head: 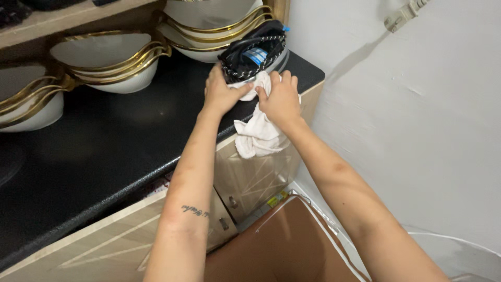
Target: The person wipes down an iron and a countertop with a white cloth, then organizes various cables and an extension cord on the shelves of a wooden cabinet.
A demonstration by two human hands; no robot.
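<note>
Hands: 2, a left hand [222,93] and a right hand [282,99]
White cloths: 1, a cloth [258,136]
Black irons with cord: 1, an iron [254,52]
Stacks of gold-rimmed white bowls: 3 in view, bowl stacks [112,60]
Black countertops: 1, a countertop [104,141]
Cardboard boxes: 1, a box [284,245]
Cabinet knobs: 2, knobs [232,201]

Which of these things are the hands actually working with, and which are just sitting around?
In use: left hand steadying the black electric iron; right hand pressing the white cloth to it.

Lying about: gold-rimmed white bowls, black countertop, cabinet doors, brown cardboard box.
</note>
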